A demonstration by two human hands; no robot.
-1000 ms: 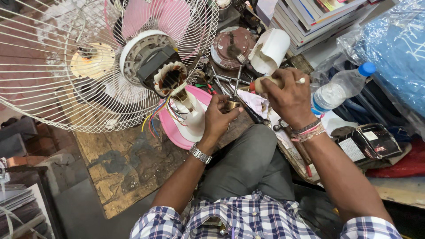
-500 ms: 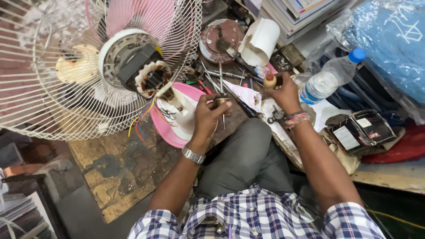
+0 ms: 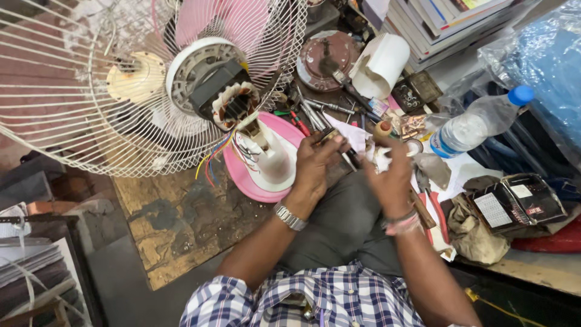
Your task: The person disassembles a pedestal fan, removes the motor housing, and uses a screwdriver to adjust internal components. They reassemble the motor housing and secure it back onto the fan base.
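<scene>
Paper scrap [image 3: 351,134], white and creased, sits between my two hands over my lap, just above the grey trouser knee. My left hand [image 3: 315,166] is closed around a small dark part, thumb and fingers pinched tight; I can't make out what the part is. My right hand [image 3: 390,178] is blurred, fingers curled near a small brown-capped bottle [image 3: 382,129]; whether it actually grips the bottle or the paper I cannot tell. Beside the left hand stands the fan's pink base [image 3: 266,163] with its white neck, coloured wires [image 3: 215,158] trailing up to the bare motor [image 3: 233,109] behind the wire guard [image 3: 91,115]. Loose tools [image 3: 318,109] lie fanned on the bench just beyond the fingers; a water bottle [image 3: 478,124] lies on its side to the right, a white roll [image 3: 381,63] and a round brown plate [image 3: 330,57] further back. Judgement on technique: keep the left pinch steady and low over the lap so the small part cannot drop among the clutter, bring the right hand in slowly rather than at blur speed, and hold the work clear of the wires, which hang near enough to snag. Wrists braced on the knee would help.
</scene>
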